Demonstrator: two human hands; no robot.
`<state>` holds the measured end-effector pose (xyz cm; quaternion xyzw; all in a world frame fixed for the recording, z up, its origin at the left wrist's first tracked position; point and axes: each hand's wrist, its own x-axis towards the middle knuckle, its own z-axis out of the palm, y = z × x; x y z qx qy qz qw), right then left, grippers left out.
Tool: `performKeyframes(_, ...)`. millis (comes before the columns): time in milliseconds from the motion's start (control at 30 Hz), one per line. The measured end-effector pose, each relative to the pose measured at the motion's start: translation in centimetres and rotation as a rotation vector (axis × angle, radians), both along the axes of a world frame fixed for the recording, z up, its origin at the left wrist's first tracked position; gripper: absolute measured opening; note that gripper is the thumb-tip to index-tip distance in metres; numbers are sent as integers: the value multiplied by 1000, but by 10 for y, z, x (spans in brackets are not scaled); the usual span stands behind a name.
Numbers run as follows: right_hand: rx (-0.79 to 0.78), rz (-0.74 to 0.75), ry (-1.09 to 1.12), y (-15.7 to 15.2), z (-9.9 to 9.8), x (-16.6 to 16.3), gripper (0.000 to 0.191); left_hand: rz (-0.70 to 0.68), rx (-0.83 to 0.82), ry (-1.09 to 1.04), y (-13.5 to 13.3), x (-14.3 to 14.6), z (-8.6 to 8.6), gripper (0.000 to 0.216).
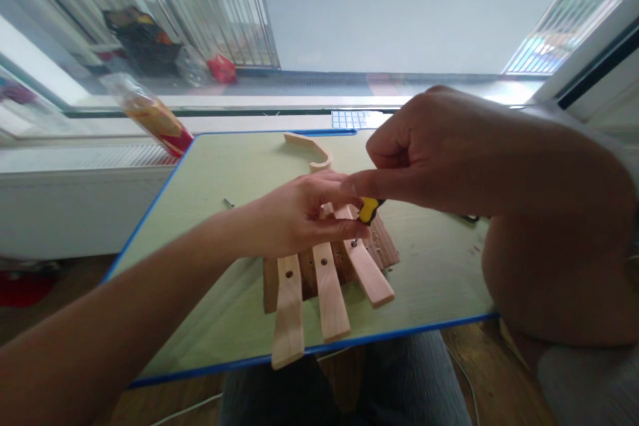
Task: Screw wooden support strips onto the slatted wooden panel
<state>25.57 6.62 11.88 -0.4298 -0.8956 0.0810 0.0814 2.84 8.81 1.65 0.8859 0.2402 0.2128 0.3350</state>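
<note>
A small yellow and black screwdriver (368,211) stands tilted over a screw in the rightmost of three pale wooden pieces (373,277). My left hand (304,213) reaches across from the left, its thumb and fingers closed around the screwdriver's lower part. From above, my right hand (424,146) is curled with its thumb laid along the screwdriver's handle; part of its grip is hidden. Beneath both lies a brown wooden board (309,286). The middle wooden piece (332,306) and the left wooden piece (288,319) each have a dark hole and extend towards me.
A curved wooden hook (319,150) lies at the table's back. To the left is a small screw (228,202). The green tabletop (224,166) has a blue edge. A bottle-like packet (154,120) leans beside it, near the window. A dark object (469,217) lies on the right.
</note>
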Motion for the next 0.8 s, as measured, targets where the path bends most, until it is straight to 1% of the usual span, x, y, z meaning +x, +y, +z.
performKeyframes(67,25,13,15,0,2,4,54,7,-28,2,-1,-1,0,20)
performKeyframes(100,26,31,27,0,3,6,48,9,-39,2,-1,-1,0,20)
performKeyframes(167,-4,80,75,0,7,11,26,5,-49,-7,-1,-2,0,17)
performKeyframes(200,-30,115,92,0,8,13,21,-1,-50,-14,-1,-2,0,16)
performKeyframes(267,-70,165,104,0,9,16,19,-17,-51,-26,0,-2,-1,15)
performKeyframes(333,-89,180,91,0,10,17,17,-24,-45,-28,1,-2,-2,16)
performKeyframes(533,-56,185,69,1,8,13,18,-44,-5,-20,2,-3,-3,20)
performKeyframes(700,-5,140,37,3,6,12,17,-46,20,0,2,-2,-1,26)
performKeyframes(800,-8,109,13,3,7,11,15,-32,21,21,2,-2,0,25)
